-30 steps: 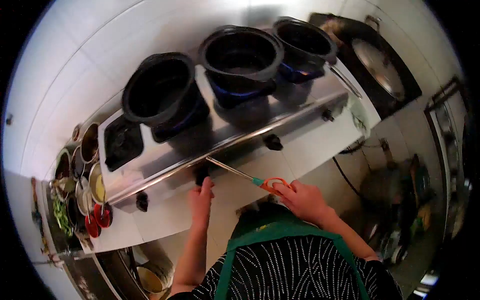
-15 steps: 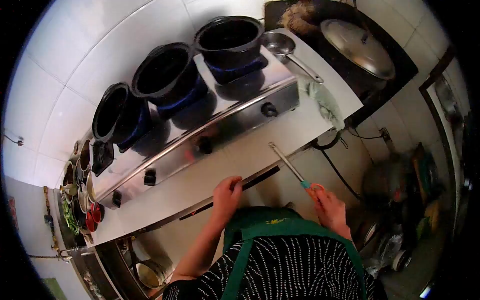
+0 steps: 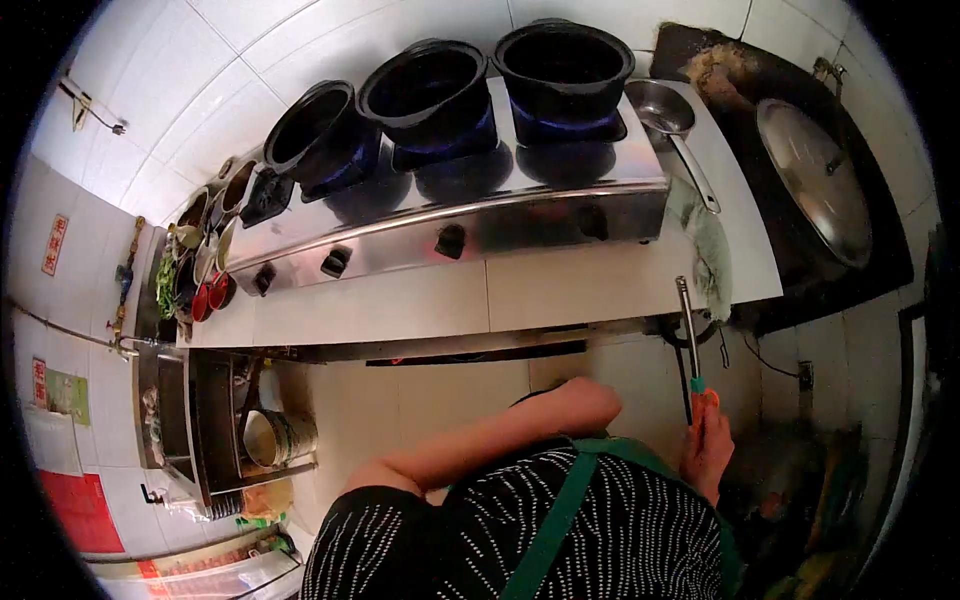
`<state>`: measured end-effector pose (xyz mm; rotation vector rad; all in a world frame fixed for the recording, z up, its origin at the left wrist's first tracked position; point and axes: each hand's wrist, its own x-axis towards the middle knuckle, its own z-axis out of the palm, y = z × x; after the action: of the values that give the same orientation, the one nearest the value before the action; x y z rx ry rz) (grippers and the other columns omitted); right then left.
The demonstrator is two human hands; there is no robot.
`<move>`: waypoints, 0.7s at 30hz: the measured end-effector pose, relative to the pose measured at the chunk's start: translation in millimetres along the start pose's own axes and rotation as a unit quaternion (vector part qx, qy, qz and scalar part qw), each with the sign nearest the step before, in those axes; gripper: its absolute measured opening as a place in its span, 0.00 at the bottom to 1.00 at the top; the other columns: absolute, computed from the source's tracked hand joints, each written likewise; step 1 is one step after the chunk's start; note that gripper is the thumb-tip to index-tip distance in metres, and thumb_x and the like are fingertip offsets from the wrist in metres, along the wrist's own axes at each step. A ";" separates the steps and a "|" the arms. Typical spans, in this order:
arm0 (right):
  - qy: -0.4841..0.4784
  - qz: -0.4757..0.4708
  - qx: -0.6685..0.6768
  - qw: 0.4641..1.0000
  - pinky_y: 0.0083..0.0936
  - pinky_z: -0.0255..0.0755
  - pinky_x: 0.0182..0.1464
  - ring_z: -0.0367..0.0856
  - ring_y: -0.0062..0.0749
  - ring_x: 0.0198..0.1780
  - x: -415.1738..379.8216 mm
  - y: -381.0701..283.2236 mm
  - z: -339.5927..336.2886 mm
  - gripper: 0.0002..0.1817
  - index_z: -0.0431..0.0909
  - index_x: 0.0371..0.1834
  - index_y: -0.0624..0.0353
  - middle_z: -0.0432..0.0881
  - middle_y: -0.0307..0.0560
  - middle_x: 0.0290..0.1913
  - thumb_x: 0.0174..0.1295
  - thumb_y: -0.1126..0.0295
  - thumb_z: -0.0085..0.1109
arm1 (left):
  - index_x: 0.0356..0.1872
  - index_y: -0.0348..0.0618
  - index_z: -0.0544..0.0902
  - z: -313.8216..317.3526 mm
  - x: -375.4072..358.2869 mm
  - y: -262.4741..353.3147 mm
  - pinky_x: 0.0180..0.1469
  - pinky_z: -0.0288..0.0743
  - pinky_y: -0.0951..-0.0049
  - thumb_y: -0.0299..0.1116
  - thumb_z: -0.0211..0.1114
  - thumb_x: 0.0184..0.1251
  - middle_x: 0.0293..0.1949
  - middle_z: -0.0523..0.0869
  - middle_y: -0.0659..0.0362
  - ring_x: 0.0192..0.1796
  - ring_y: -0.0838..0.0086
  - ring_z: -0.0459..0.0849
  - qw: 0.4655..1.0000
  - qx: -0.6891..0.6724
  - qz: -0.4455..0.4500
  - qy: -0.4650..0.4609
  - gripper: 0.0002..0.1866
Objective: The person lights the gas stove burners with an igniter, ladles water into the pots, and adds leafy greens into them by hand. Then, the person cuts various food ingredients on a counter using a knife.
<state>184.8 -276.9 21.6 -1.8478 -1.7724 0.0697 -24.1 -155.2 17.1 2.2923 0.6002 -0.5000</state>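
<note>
My right hand (image 3: 708, 450) is closed around the handle of a long-necked gas lighter (image 3: 690, 335), orange and teal at the grip. Its metal tube points up at the counter's front edge, right of the stove. In front of my apron is my left hand (image 3: 590, 403), its back toward me and its fingers hidden. Beyond both hands stands a steel gas stove (image 3: 420, 225) with black knobs along its front. On it sit three dark pots, the left pot (image 3: 312, 125), the middle pot (image 3: 425, 90) and the right pot (image 3: 565, 65), with blue flame under them.
A steel saucepan (image 3: 662, 108) and a grey-green cloth (image 3: 710, 255) lie right of the stove. Farther right, a domed metal lid (image 3: 815, 180) covers a dark cooktop. Seasoning bowls and red spoons (image 3: 210, 297) crowd the left end. A bucket (image 3: 275, 438) stands on the lower shelf.
The view has turned, so the stove sits farther right and more level. My left hand has moved right across my front. The lighter is now more upright in my right hand.
</note>
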 end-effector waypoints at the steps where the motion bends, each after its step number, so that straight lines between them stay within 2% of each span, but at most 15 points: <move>1: 0.013 -0.015 0.013 1.000 0.34 0.72 0.30 0.77 0.45 0.32 5.4 -0.1 -0.7 0.17 0.71 0.47 0.55 0.75 0.53 0.35 0.53 0.70 0.57 | 0.32 0.36 0.76 -6.8 7.2 -1.7 0.34 0.76 0.56 0.31 0.54 0.52 0.33 0.80 0.47 0.36 0.53 0.80 0.999 0.016 0.011 0.034 0.10; 2: 0.018 -0.013 0.008 1.000 0.34 0.72 0.30 0.77 0.45 0.32 6.1 7.7 5.7 0.17 0.71 0.47 0.55 0.75 0.53 0.35 0.53 0.70 0.57 | 0.32 0.36 0.76 -14.2 14.6 -2.8 0.34 0.76 0.56 0.31 0.54 0.52 0.32 0.80 0.47 0.35 0.53 0.80 0.997 0.034 0.027 0.067 0.10; 5: 0.021 0.079 -0.017 0.996 0.30 0.73 0.29 0.77 0.41 0.34 -2.9 23.5 8.8 0.16 0.73 0.45 0.55 0.74 0.52 0.32 0.51 0.70 0.60 | 0.31 0.37 0.76 -36.2 34.0 3.9 0.35 0.75 0.57 0.32 0.54 0.53 0.32 0.79 0.47 0.36 0.54 0.80 0.992 0.009 0.067 0.104 0.09; 6: 0.025 0.158 0.081 0.984 0.28 0.73 0.30 0.77 0.40 0.34 11.0 4.6 0.7 0.16 0.73 0.44 0.54 0.74 0.51 0.33 0.51 0.70 0.60 | 0.32 0.37 0.76 -38.9 44.1 6.6 0.36 0.75 0.57 0.32 0.53 0.54 0.32 0.79 0.48 0.36 0.54 0.80 0.991 0.028 0.084 0.105 0.09; 7: 0.036 0.164 0.076 0.983 0.27 0.74 0.31 0.77 0.39 0.34 21.2 -3.0 -7.6 0.16 0.74 0.44 0.52 0.74 0.50 0.35 0.50 0.70 0.61 | 0.32 0.38 0.75 -37.6 50.5 6.6 0.37 0.75 0.58 0.32 0.53 0.54 0.33 0.79 0.49 0.37 0.54 0.79 0.988 0.047 0.107 0.104 0.09; 8: 0.046 0.171 0.072 0.982 0.25 0.74 0.32 0.78 0.38 0.34 31.8 -9.8 -16.0 0.16 0.74 0.44 0.51 0.74 0.49 0.37 0.49 0.71 0.61 | 0.35 0.39 0.75 -45.5 55.9 10.0 0.38 0.75 0.58 0.34 0.53 0.55 0.33 0.79 0.50 0.37 0.54 0.79 0.991 0.051 0.111 0.048 0.11; 9: 0.035 0.119 -0.046 0.991 0.24 0.75 0.33 0.78 0.38 0.34 32.2 -4.9 -30.7 0.17 0.75 0.44 0.50 0.75 0.48 0.39 0.48 0.71 0.61 | 0.39 0.40 0.75 -52.0 61.2 20.1 0.39 0.74 0.59 0.35 0.54 0.56 0.34 0.79 0.50 0.37 0.54 0.79 0.991 0.060 0.118 -0.009 0.12; 11: 0.080 0.119 -0.061 0.988 0.28 0.73 0.35 0.76 0.39 0.35 36.8 11.4 -50.9 0.20 0.75 0.45 0.48 0.74 0.46 0.41 0.46 0.73 0.61 | 0.33 0.40 0.76 -57.3 62.5 30.3 0.38 0.75 0.58 0.34 0.52 0.56 0.33 0.80 0.48 0.38 0.54 0.79 0.991 0.024 0.127 0.031 0.10; 13: 0.132 0.132 -0.098 0.978 0.30 0.72 0.35 0.75 0.38 0.35 32.2 46.1 -83.5 0.20 0.75 0.46 0.48 0.75 0.46 0.40 0.45 0.74 0.60 | 0.35 0.41 0.76 -43.8 84.9 27.7 0.37 0.74 0.59 0.35 0.51 0.57 0.33 0.80 0.48 0.37 0.54 0.79 0.989 0.021 0.145 0.009 0.11; 14: 0.141 0.122 -0.164 0.969 0.30 0.70 0.36 0.75 0.38 0.36 30.1 65.1 -103.0 0.20 0.76 0.45 0.49 0.75 0.45 0.40 0.45 0.74 0.58 | 0.34 0.41 0.76 -52.7 92.1 42.3 0.37 0.74 0.58 0.35 0.52 0.57 0.32 0.79 0.48 0.37 0.54 0.79 0.988 0.044 0.147 0.010 0.10; 17: 0.202 0.120 -0.303 0.924 0.30 0.66 0.39 0.72 0.36 0.36 24.4 123.0 -170.7 0.14 0.77 0.40 0.51 0.77 0.44 0.41 0.47 0.75 0.52 | 0.34 0.41 0.75 -64.1 109.7 72.0 0.36 0.74 0.58 0.35 0.53 0.56 0.32 0.79 0.49 0.35 0.54 0.79 0.986 0.062 0.156 0.012 0.09; 18: 0.211 0.185 -0.329 0.902 0.31 0.66 0.41 0.73 0.36 0.38 21.7 143.8 -193.7 0.14 0.77 0.39 0.51 0.78 0.43 0.42 0.48 0.75 0.52 | 0.34 0.41 0.76 -63.6 119.3 79.6 0.36 0.74 0.58 0.34 0.53 0.56 0.32 0.80 0.49 0.35 0.54 0.79 0.988 0.054 0.147 0.018 0.09; 19: 0.233 0.185 -0.392 0.871 0.33 0.66 0.43 0.73 0.38 0.40 11.0 172.6 -213.0 0.13 0.77 0.39 0.52 0.77 0.41 0.43 0.48 0.75 0.52 | 0.38 0.43 0.77 -60.4 124.9 84.3 0.36 0.74 0.60 0.34 0.55 0.55 0.33 0.80 0.51 0.34 0.55 0.79 0.985 0.056 0.155 0.057 0.11; 20: 0.234 0.184 -0.397 0.868 0.35 0.66 0.44 0.72 0.40 0.42 9.8 194.4 -247.0 0.14 0.76 0.40 0.51 0.76 0.41 0.45 0.49 0.75 0.51 | 0.38 0.43 0.77 -54.9 137.9 98.4 0.36 0.74 0.60 0.34 0.55 0.55 0.33 0.80 0.51 0.34 0.55 0.79 0.984 0.059 0.155 0.056 0.11; 21: 0.241 0.197 -0.439 0.843 0.35 0.66 0.46 0.72 0.42 0.43 6.2 210.3 -272.1 0.14 0.77 0.40 0.49 0.75 0.41 0.47 0.50 0.75 0.50 | 0.40 0.44 0.77 -51.7 147.1 107.2 0.35 0.74 0.61 0.34 0.56 0.55 0.33 0.80 0.51 0.34 0.55 0.80 0.983 0.047 0.163 0.071 0.12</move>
<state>488.2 -360.3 160.4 -2.5098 -1.0844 -1.1278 164.1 -146.9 35.0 2.4677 0.2618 -0.2127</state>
